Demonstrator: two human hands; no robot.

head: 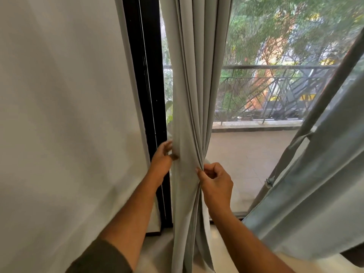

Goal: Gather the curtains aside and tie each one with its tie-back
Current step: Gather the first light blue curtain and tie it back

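The right-hand curtain (315, 174) already looks drawn aside, a tie-back (291, 142) seemingly on it. The grey curtain (193, 95) before me hangs bunched beside the black frame (145, 95), not yet tied; I see no band on it. My left hand (161, 160) grips its far edge; my right hand (215, 180) pinches the folds between thumb and fingers (200, 172).

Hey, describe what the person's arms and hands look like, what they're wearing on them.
The left hand and right hand are bare: no gloves, rings, watch or bracelets show. The left arm has a dark olive-green sleeve pushed up toward the elbow, leaving the forearm uncovered. The right forearm is uncovered as far as the frame shows; no sleeve is visible there.
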